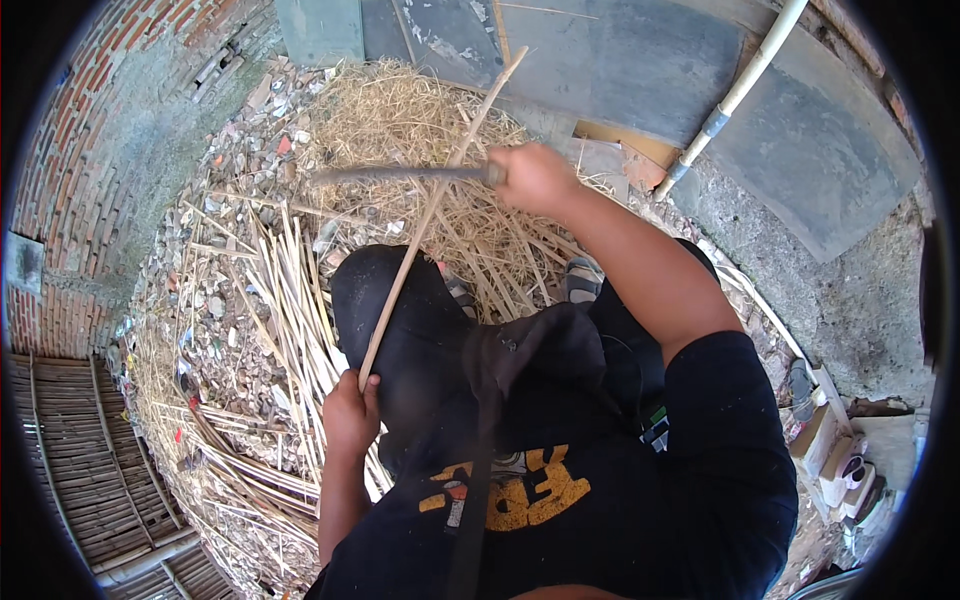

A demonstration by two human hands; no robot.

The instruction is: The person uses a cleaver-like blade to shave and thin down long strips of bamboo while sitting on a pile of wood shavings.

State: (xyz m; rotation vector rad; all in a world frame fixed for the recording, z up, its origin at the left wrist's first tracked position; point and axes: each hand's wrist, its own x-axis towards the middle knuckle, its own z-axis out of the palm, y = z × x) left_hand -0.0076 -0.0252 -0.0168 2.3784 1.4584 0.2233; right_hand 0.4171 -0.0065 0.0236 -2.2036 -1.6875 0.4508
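Observation:
My left hand (349,412) grips the lower end of a long thin bamboo strip (432,215) that slants up and to the right across my knee. My right hand (533,177) is closed on the handle of a long knife (400,174), whose blade lies level and points left, crossing the strip near its upper half. Below the blade lies a heap of straw-like shavings (420,130). My dark trousers (410,320) and sandalled feet (583,280) show under the strip.
A pile of split bamboo strips (285,300) lies at my left over rubble and stones (215,330). A brick wall (70,160) curves along the left. Grey slabs (640,60) and a white pipe (735,95) lean at the top right. A woven bamboo mat (70,470) sits lower left.

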